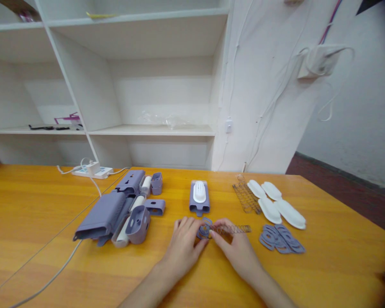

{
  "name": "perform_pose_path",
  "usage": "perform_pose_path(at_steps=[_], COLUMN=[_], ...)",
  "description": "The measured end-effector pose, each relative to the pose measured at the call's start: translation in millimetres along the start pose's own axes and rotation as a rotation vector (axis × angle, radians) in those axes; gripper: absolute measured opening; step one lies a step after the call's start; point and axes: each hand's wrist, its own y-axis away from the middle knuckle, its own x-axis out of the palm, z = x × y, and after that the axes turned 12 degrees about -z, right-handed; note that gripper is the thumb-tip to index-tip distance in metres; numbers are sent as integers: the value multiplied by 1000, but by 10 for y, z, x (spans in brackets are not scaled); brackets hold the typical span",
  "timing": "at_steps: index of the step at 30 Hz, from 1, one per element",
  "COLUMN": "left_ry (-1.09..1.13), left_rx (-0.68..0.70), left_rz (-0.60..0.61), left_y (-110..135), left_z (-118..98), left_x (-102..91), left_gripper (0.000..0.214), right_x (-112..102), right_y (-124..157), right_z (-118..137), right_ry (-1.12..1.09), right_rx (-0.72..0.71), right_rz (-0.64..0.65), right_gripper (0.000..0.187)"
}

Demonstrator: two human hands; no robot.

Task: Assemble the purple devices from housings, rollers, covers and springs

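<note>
Between thumb and fingers, my left hand (186, 239) grips a flat grey-purple plastic plate (205, 228) with cut-out rings. My right hand (235, 246) pinches a metal coil spring (240, 229), which lies sideways and points right. The spring's left end meets the plate; whether it is hooked on cannot be told. Just beyond my hands is a grey-purple housing (199, 207) with a white ribbed oval piece (199, 192) on top. Right of my right hand lie several more grey-purple plates (281, 238), overlapping each other.
Several loose springs (246, 194) lie beside white oval covers (290, 213) at right. Grey-purple housings (102, 214), white cylinders (124, 231) and small cup-like parts (138, 224) are grouped at left. A power strip (94, 171) and a cable (56, 273) lie on the table's left side; white shelves (154, 130) stand behind.
</note>
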Motion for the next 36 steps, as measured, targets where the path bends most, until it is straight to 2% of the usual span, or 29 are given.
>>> perform_pose_path(at_steps=[6,15,20,29,36], left_ry=[192,328,459,508,493], left_rx=[-204,-206,-289,-360,-453], left_rz=[-72,-71,-49,-1,-34], left_y=[-3,-16,-36,15,38], left_z=[178,108,92,31,37], left_x=[105,68,82,167,245], left_gripper=[45,43,46,48,59], right_x=[3,-6,2,10,-33], right_y=[0,4,12,10,1], right_z=[-2,33,27,25,114], right_ry=[-9,-20,-26,7,-37], right_rx=[14,20,17,0,16], right_rz=[-5,3,5,41,71], right_gripper=[14,13,14,16,15])
